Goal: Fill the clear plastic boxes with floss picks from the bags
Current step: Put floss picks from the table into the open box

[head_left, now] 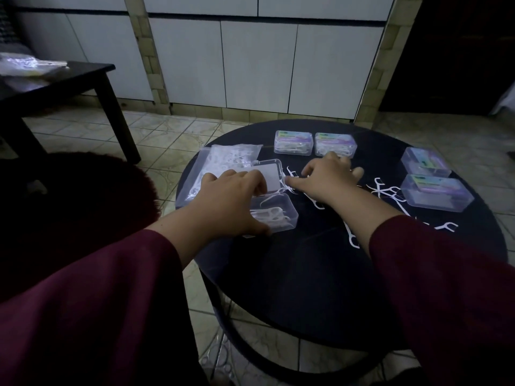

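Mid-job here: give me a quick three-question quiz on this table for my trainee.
1. True or false: the open clear plastic box under the left hand already holds some white floss picks.
2. How many closed clear boxes with colourful labels stand on the round black table?
3. Loose white floss picks lie mostly: A) on the floor, B) on the table around the right hand, C) on the dark side table.

Key: 1 true; 2 four; 3 B.

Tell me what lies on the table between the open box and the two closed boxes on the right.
In the head view, loose floss picks lie scattered on the dark table between the open box and the right-side closed boxes; the right hand reaches over them.
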